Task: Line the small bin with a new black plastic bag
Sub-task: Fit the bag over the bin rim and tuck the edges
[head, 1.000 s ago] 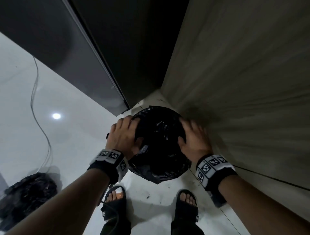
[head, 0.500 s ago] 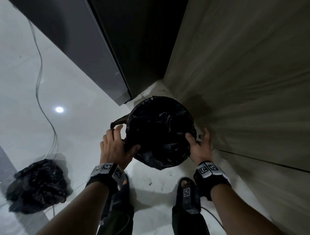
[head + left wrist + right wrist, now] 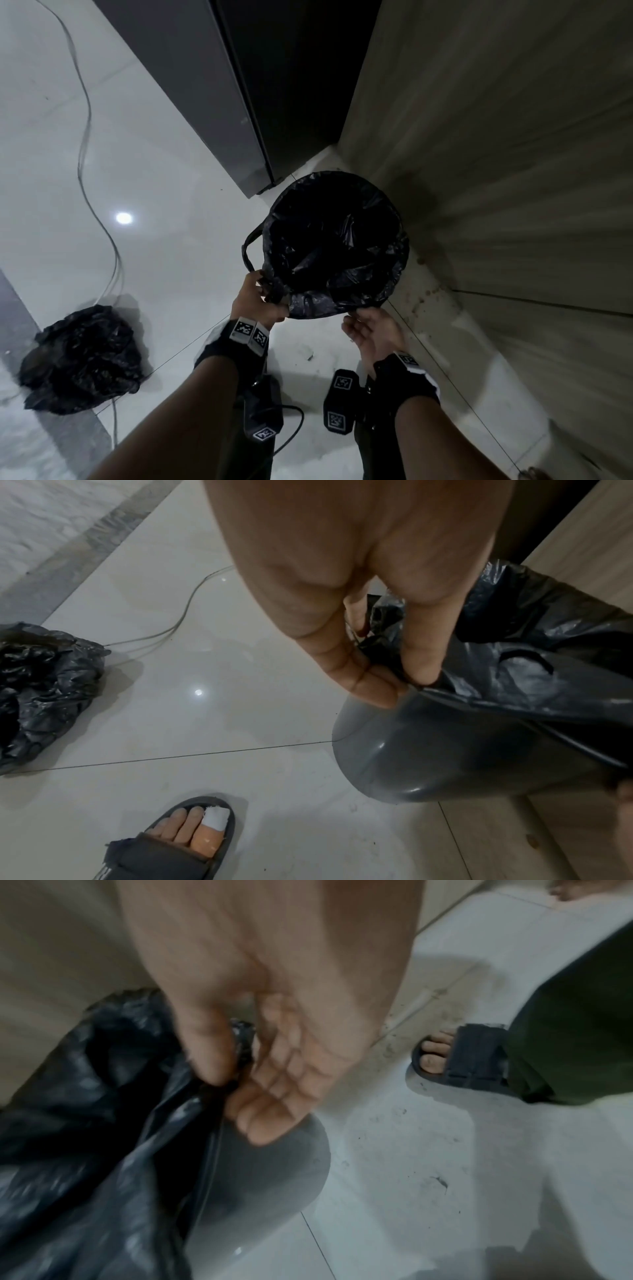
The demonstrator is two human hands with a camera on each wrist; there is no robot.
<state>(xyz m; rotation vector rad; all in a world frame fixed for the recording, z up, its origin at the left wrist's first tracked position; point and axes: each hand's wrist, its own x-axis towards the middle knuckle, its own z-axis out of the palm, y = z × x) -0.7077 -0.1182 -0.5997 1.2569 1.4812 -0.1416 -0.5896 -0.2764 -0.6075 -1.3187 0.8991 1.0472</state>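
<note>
A: Why are both hands on the near rim?
B: Likely to draw the overhang down. The left hand point(image 3: 359, 653) and right hand point(image 3: 246, 1069) each pinch the black bag point(image 3: 339, 246), which sits inside the small bin point(image 3: 428, 756) at frame centre.
A: Anything hidden?
B: The bin's base.

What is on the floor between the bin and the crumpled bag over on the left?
Mostly bare tile between the bin and the crumpled bag; only a thin cable trails down to the bag. The head view shows it.
</note>
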